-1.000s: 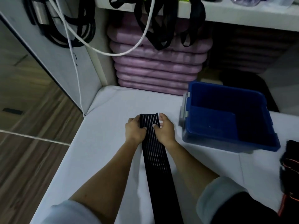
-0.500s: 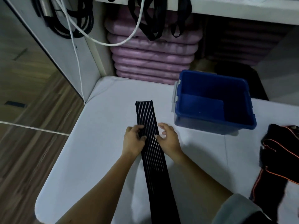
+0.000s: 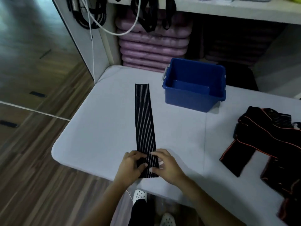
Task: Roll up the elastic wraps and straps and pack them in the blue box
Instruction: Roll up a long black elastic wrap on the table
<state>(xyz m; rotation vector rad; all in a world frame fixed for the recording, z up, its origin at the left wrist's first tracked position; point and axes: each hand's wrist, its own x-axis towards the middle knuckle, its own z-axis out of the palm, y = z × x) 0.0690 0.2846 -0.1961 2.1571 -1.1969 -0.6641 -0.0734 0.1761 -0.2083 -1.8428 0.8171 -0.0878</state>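
At the near edge of the white table [image 3: 101, 128], a person's left hand [image 3: 130, 165] and right hand [image 3: 167, 167] close together on the near end of a black ribbed elastic wrap [image 3: 144, 121]. The fingers of both curl over the fabric and pinch it, apparently to start the first turn of a roll. The rest of the wrap lies flat and straight, running away from the hands toward the far side of the table.

The risk sits in that first turn. If one hand leads the other, the roll is likely to skew into a cone and loosen. The stretchy band could also spring open if the pinch slackens. The start lies close to the table's edge, so a slipped end could drop toward the floor.

A heap of black straps with orange trim [image 3: 267, 141] waits at the right, well apart from the wrap. Beyond it the blue box [image 3: 187, 100] stands open just right of the wrap's far end, with nothing visible inside. Stacked purple mats [image 3: 153, 46] fill the shelf behind.

A second ago both hands were at the wrap's far end beside the box, and half a second ago they were at its middle. They have now drawn back along its length to the near end.
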